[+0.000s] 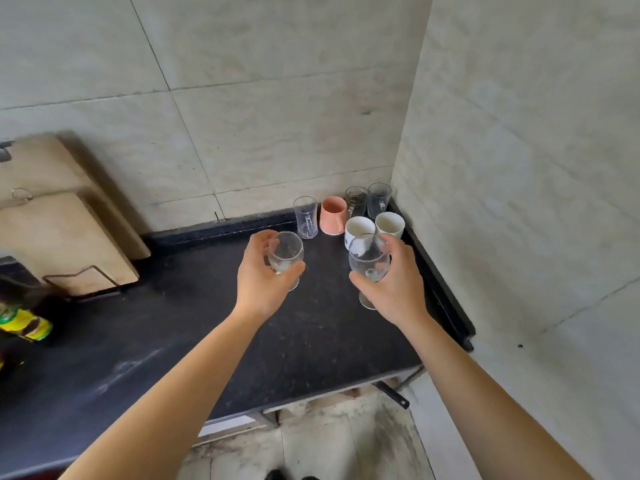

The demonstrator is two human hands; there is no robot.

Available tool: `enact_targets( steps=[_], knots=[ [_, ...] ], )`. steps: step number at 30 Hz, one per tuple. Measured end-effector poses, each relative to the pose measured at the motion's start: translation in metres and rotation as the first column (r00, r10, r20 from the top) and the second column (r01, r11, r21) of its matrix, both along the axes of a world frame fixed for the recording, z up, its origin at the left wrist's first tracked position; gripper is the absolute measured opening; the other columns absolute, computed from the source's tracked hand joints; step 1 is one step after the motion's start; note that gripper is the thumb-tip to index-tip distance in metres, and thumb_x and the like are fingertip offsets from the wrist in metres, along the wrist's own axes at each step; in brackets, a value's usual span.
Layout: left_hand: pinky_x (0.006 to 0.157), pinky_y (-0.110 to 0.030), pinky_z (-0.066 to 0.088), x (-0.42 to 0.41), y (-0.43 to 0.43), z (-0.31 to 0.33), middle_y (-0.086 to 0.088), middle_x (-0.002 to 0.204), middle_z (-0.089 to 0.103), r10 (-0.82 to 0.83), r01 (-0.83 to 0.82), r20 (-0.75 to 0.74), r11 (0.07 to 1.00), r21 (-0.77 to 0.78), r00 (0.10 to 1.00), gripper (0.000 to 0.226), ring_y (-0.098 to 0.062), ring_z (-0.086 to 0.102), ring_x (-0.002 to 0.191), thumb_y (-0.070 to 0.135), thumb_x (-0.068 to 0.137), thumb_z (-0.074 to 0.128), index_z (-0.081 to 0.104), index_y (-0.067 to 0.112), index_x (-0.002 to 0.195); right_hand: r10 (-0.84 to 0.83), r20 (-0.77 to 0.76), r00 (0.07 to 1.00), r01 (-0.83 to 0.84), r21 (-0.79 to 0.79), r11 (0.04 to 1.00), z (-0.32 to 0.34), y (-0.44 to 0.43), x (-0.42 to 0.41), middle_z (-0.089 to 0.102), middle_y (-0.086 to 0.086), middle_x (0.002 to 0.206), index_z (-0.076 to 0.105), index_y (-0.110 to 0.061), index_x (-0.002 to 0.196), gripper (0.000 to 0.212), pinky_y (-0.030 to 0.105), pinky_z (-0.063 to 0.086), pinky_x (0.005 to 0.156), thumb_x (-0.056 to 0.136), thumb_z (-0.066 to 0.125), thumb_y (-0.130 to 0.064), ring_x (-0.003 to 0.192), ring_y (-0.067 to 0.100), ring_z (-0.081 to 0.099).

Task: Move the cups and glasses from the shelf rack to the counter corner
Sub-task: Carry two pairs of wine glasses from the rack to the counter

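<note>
I'm gripping a clear stemmed glass (286,252) in my left hand (263,277) and another clear stemmed glass (367,261) in my right hand (398,282), risking clinking the white cups (358,227) right of centre.

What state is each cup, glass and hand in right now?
Left hand: gripping left stemmed glass, upright.
Right hand: gripping right stemmed glass, upright.
Clear mug: standing upright on counter.
Pink cup: upside down.
Two white cups: upright, look empty.
Two dark glass mugs: upright in corner.
</note>
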State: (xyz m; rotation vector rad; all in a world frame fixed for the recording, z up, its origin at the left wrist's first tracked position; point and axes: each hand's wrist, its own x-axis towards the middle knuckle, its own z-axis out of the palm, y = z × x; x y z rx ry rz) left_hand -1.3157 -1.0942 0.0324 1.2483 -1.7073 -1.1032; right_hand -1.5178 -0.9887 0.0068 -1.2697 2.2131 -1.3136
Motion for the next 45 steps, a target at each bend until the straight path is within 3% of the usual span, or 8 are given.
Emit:
enact_targets(
  steps=[4, 9, 15, 20, 24, 29, 39, 45],
  knots=[
    [0.056, -0.006, 0.048, -0.023, -0.046, -0.027, 0.012, 0.12, 0.061, 0.029, -0.03, 0.032, 0.999, 0.022, 0.999, 0.064, -0.012, 0.064, 0.094, 0.026, 0.072, 0.085, 0.05, 0.034, 0.125, 0.034, 0.006, 0.999, -0.034, 0.057, 0.998, -0.016, -0.057, -0.029, 0.054, -0.018, 0.12, 0.044, -0.04, 0.126, 0.069, 0.023, 0.046, 0.067, 0.07, 0.084, -0.04, 0.097, 0.004, 0.059],
    [0.088, -0.034, 0.056, -0.05, -0.108, -0.073, 0.007, 0.124, 0.055, 0.002, -0.015, 0.117, 0.995, 0.103, 0.993, 0.062, -0.014, 0.061, 0.103, 0.025, 0.072, 0.084, 0.049, 0.033, 0.122, 0.044, -0.016, 0.999, -0.041, 0.143, 0.989, -0.045, -0.125, -0.053, 0.054, -0.021, 0.116, 0.045, -0.036, 0.126, 0.071, 0.022, 0.043, 0.071, 0.067, 0.086, -0.044, 0.102, 0.005, 0.054],
    [0.072, -0.013, 0.04, -0.083, -0.172, -0.126, 0.007, 0.116, 0.048, -0.082, 0.039, 0.235, 0.982, 0.183, 0.969, 0.059, -0.005, 0.056, 0.089, 0.021, 0.072, 0.082, 0.044, 0.041, 0.112, 0.114, -0.09, 0.989, -0.087, 0.264, 0.96, -0.088, -0.197, -0.072, 0.057, -0.002, 0.116, 0.056, -0.027, 0.113, 0.06, 0.018, 0.041, 0.067, 0.064, 0.088, -0.039, 0.098, 0.008, 0.055],
    [0.078, -0.026, 0.045, -0.1, -0.195, -0.158, 0.006, 0.114, 0.058, -0.11, 0.042, 0.303, 0.974, 0.224, 0.947, 0.053, -0.014, 0.058, 0.096, 0.019, 0.074, 0.081, 0.05, 0.032, 0.116, 0.117, -0.141, 0.983, -0.066, 0.32, 0.945, -0.121, -0.22, -0.082, 0.054, 0.002, 0.127, 0.051, -0.023, 0.128, 0.072, 0.034, 0.053, 0.083, 0.069, 0.091, -0.031, 0.11, 0.015, 0.053],
    [0.079, -0.033, 0.053, -0.117, -0.207, -0.172, 0.001, 0.116, 0.062, -0.128, 0.043, 0.31, 0.963, 0.268, 0.942, 0.053, -0.017, 0.061, 0.095, 0.027, 0.077, 0.082, 0.051, 0.026, 0.12, 0.179, -0.283, 0.942, -0.059, 0.386, 0.921, -0.135, -0.239, -0.094, 0.066, 0.003, 0.12, 0.056, -0.019, 0.129, 0.074, 0.033, 0.052, 0.084, 0.067, 0.091, -0.04, 0.109, 0.023, 0.062],
    [0.09, -0.043, 0.055, -0.132, -0.213, -0.181, 0.0, 0.122, 0.063, -0.125, 0.032, 0.307, 0.956, 0.291, 0.943, 0.061, -0.02, 0.063, 0.104, 0.027, 0.077, 0.083, 0.051, 0.021, 0.128, 0.194, -0.301, 0.934, -0.068, 0.384, 0.921, -0.14, -0.253, -0.103, 0.067, 0.004, 0.114, 0.056, -0.017, 0.125, 0.074, 0.037, 0.049, 0.083, 0.065, 0.092, -0.04, 0.104, 0.025, 0.062],
    [0.09, -0.036, 0.057, -0.141, -0.216, -0.186, 0.003, 0.124, 0.062, -0.12, 0.028, 0.279, 0.949, 0.313, 0.953, 0.062, -0.016, 0.063, 0.108, 0.025, 0.078, 0.083, 0.049, 0.027, 0.13, 0.263, -0.21, 0.942, -0.154, 0.426, 0.892, -0.141, -0.253, -0.111, 0.064, 0.007, 0.123, 0.048, -0.015, 0.136, 0.08, 0.036, 0.053, 0.087, 0.072, 0.089, -0.04, 0.112, 0.024, 0.061],
    [0.104, -0.04, 0.044, -0.126, -0.214, -0.163, 0.0, 0.151, 0.045, -0.177, 0.056, 0.453, 0.962, 0.268, 0.874, 0.087, -0.021, 0.047, 0.134, 0.036, 0.08, 0.079, 0.03, 0.028, 0.151, 0.381, -0.2, 0.903, -0.231, 0.524, 0.82, -0.115, -0.246, -0.115, 0.056, 0.012, 0.136, 0.026, -0.011, 0.156, 0.097, 0.039, 0.049, 0.094, 0.079, 0.082, -0.031, 0.121, 0.029, 0.055]
  ],
)
